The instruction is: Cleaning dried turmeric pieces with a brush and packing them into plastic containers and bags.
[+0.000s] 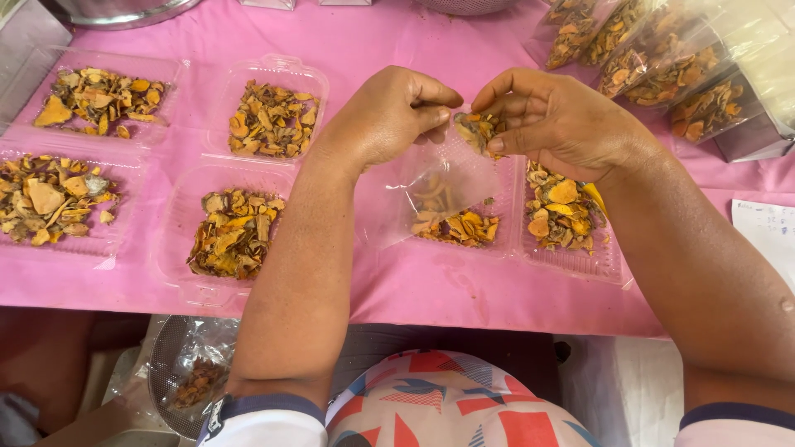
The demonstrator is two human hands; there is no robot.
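Note:
My left hand [387, 116] pinches the top edge of a small clear plastic bag [431, 186] that hangs open above the table. At the bag's mouth my right hand [559, 120] grips a pinch of dried orange-yellow slices [479, 128]. A few slices lie in the bottom of the bag. Under both hands lies an open clear clamshell tray [580, 261] with more of the same dried slices [559, 207].
Several open clear trays of dried slices, among them one [273, 79] and another [178, 223], lie on the pink tablecloth [431, 298]. Filled clear bags [662, 58] are stacked at the back right. A white paper [766, 228] is at right. A mesh sieve [170, 377] sits below the table edge.

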